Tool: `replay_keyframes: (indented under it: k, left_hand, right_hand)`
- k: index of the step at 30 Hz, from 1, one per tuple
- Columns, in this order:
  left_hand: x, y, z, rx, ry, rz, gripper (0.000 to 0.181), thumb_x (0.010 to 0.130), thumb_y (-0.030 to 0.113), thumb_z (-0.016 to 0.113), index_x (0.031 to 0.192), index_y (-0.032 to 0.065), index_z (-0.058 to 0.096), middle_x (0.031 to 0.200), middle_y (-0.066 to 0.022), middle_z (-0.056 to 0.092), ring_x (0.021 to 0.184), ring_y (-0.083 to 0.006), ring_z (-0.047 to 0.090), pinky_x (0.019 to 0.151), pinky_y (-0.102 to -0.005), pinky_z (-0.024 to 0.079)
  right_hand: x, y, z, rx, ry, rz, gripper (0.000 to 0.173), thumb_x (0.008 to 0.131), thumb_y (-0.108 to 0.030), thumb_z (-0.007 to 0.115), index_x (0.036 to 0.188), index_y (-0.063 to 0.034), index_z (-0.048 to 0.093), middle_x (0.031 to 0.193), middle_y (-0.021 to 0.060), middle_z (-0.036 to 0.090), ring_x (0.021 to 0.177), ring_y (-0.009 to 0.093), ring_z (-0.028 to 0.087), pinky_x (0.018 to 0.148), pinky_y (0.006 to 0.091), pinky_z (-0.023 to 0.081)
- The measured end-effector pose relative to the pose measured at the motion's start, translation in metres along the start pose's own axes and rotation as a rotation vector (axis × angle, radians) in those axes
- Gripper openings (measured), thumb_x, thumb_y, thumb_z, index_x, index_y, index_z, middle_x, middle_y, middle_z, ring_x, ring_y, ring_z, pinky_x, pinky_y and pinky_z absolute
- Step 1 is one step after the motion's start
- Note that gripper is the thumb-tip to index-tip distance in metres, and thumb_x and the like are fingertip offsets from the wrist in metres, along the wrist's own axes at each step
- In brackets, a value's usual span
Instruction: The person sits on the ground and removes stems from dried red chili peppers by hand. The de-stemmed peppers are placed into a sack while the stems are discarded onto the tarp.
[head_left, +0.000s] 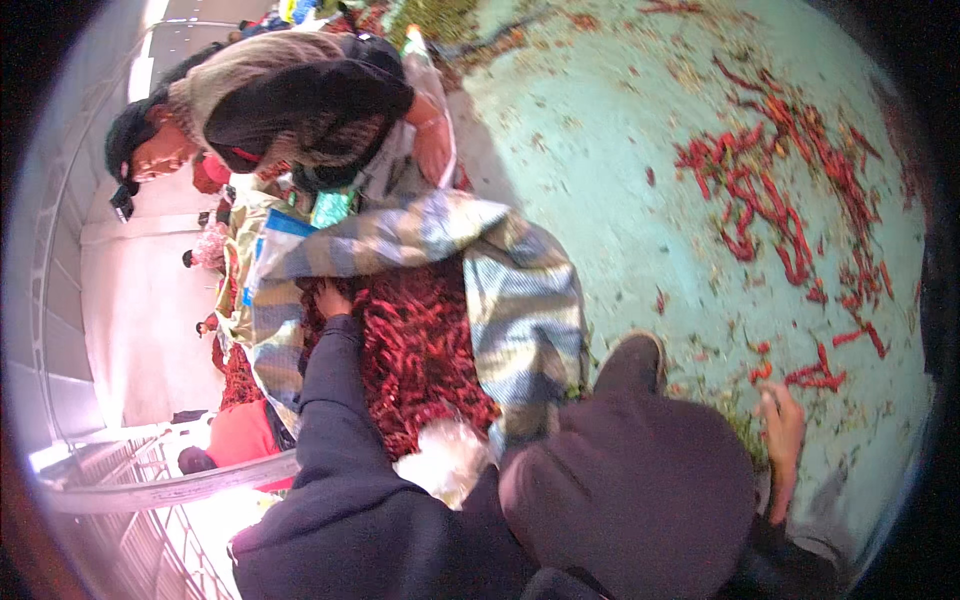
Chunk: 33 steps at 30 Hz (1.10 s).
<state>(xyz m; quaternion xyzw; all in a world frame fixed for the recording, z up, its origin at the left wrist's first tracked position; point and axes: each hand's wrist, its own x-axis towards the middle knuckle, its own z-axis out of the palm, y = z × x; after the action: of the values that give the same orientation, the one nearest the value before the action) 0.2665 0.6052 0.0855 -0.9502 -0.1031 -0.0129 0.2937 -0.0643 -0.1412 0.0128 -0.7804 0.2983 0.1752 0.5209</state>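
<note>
My left hand (332, 298) reaches into a large striped woven sack (525, 315) of dried red chilli peppers (420, 352). Its fingers are in shadow at the sack's left inner side, so what they hold is unclear. Low over the pale green floor at the right is my right hand (781, 420), fingers bent. A small orange-red chilli (761, 372) lies right at its fingertips; whether they grip it cannot be told. Just beyond are a few red chillies (817, 375). A crumpled clear plastic bag (446, 461) rests at the sack's near edge.
A person (300, 105) bends over beside the sack's far end, an arm on a whitish sack. Scattered red chillies (780, 195) and leafy bits cover parts of the floor. My shoe (634, 360) stands right of the sack. Another person in red (240, 435) is at lower left, near a rail (172, 487).
</note>
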Motion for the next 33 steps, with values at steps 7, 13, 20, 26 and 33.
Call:
replay_keyframes:
  k: [7,13,20,26,33]
  left_hand:
    - [0.033,-0.015,0.007,-0.06,-0.118,-0.151,0.054,0.082,0.043,0.044,0.123,0.0089,0.042,0.121,-0.0089,0.046,0.109,-0.0291,0.043,0.092,-0.0415,0.033]
    - [0.032,-0.005,-0.013,-0.101,-0.391,-0.02,0.048,0.084,0.04,0.046,0.118,0.0061,0.047,0.109,-0.0103,0.053,0.099,-0.027,0.05,0.085,-0.0381,0.039]
    - [0.038,-0.01,-0.103,-0.764,-0.628,0.436,0.039,0.081,0.015,0.055,0.114,-0.0032,0.046,0.104,-0.0126,0.057,0.092,-0.0223,0.053,0.084,-0.0346,0.041]
    - [0.009,0.04,-0.175,0.013,-0.273,0.435,0.038,0.076,0.033,0.058,0.103,0.0079,0.057,0.09,-0.0227,0.059,0.085,-0.0369,0.057,0.073,-0.0439,0.045]
    - [-0.121,0.274,-0.305,-1.382,-0.596,0.598,0.033,0.083,0.004,0.052,0.116,0.0015,0.049,0.088,-0.0029,0.059,0.077,-0.0119,0.054,0.067,-0.0241,0.044]
  right_hand:
    - [-0.003,-0.017,0.001,-0.026,-0.003,0.041,0.019,0.084,-0.012,0.046,0.098,-0.0038,0.057,0.083,0.0083,0.059,0.07,0.017,0.056,0.067,0.0301,0.042]
    - [-0.01,-0.038,0.008,-0.053,-0.034,-0.183,0.02,0.085,-0.013,0.047,0.1,-0.0065,0.057,0.083,0.0081,0.06,0.072,0.017,0.057,0.068,0.0303,0.042]
    - [-0.007,-0.02,-0.008,-0.06,0.094,-0.228,0.021,0.083,-0.016,0.05,0.099,-0.0046,0.058,0.083,0.0112,0.061,0.073,0.02,0.059,0.067,0.0308,0.044]
    - [0.001,0.018,-0.03,-0.086,0.297,-0.32,0.023,0.081,-0.01,0.05,0.104,-0.0071,0.055,0.093,0.0103,0.059,0.08,0.02,0.058,0.071,0.0315,0.045]
    - [0.016,0.022,-0.041,-0.167,0.515,-0.521,0.02,0.068,-0.001,0.055,0.087,-0.0066,0.056,0.088,0.0092,0.05,0.083,0.028,0.052,0.066,0.0359,0.045]
